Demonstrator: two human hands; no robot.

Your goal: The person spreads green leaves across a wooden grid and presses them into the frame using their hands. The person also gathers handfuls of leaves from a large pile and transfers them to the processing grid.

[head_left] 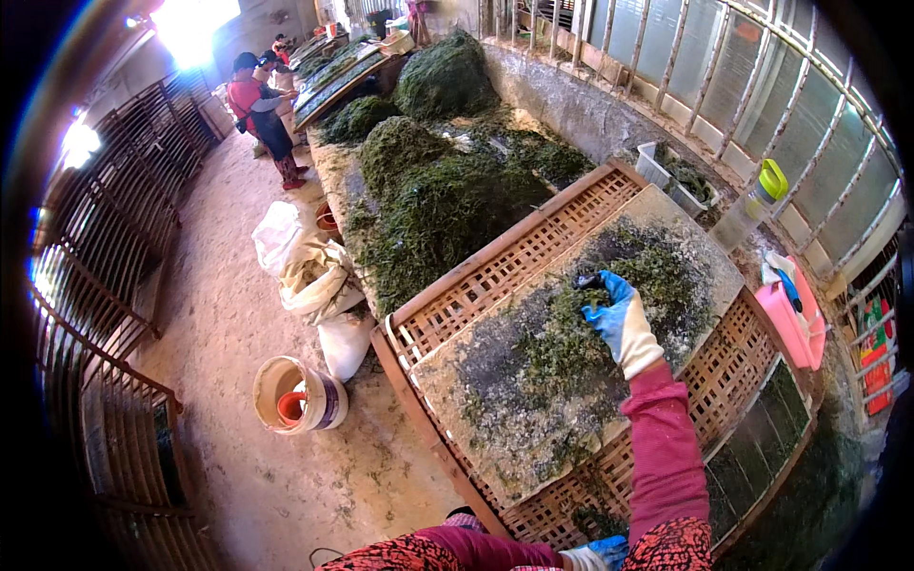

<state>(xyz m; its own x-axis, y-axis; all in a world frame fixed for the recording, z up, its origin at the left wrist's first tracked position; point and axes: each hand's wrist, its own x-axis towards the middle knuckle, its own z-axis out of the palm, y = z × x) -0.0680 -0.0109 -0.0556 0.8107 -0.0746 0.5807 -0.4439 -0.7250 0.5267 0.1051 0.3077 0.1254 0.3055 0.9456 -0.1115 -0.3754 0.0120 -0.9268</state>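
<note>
My right hand [624, 322], in a blue and white glove, reaches over a board [700, 233] laid on a woven slatted rack. Its fingers curl around a small clump of green seaweed [588, 306]. More dark green seaweed [562, 347] is spread across the board, mixed with pale grit or salt-like grains. My left hand [598, 554], gloved the same way, is low at the bottom edge near the rack's front. Its fingers are partly cut off and hidden by my sleeve, so their pose does not show.
Large seaweed heaps [447, 209] lie beyond the rack [505, 257]. Left on the floor are white sacks [305, 262] and a bucket [271, 395] with an orange vessel inside. At right stand a bottle [747, 219], white basket [657, 167] and pink container [795, 319]. Other people [257, 114] work farther back.
</note>
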